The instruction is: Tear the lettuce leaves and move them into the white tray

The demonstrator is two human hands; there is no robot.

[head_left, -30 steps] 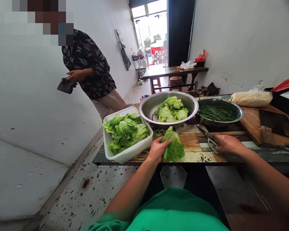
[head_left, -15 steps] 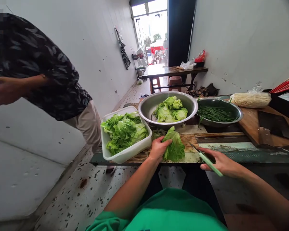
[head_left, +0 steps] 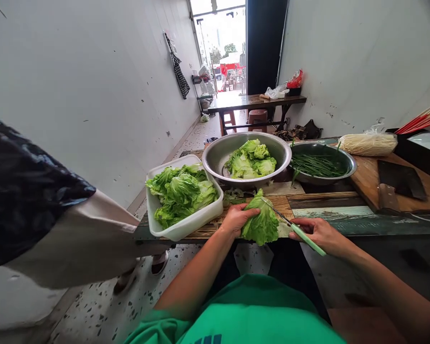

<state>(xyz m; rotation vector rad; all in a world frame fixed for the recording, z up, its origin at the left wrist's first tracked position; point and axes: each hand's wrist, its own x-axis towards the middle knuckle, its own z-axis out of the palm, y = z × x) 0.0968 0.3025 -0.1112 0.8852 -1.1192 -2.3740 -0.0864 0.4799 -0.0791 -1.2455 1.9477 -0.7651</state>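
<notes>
Left hand [head_left: 236, 218] pressing down a leafy green lettuce head [head_left: 262, 222] at the near edge of the patterned wooden counter [head_left: 329, 206], right hand [head_left: 317, 232] gripping a green-handled knife [head_left: 296, 230], blade touching the lettuce, white plastic tub of lettuce [head_left: 182, 199] just left, steel bowl of lettuce [head_left: 246, 157] lying beyond

Beside you: a passer-by's dark patterned sleeve [head_left: 25, 191].
Ahead of you: white tub [head_left: 186, 227] of greens, steel bowl [head_left: 215, 157], cleaver [head_left: 397, 184].

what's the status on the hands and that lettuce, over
Left hand pins lettuce head at table edge. Right hand grips green-handled knife, blade tip on the leaf. Passer-by close at left, clear of hands.
</notes>
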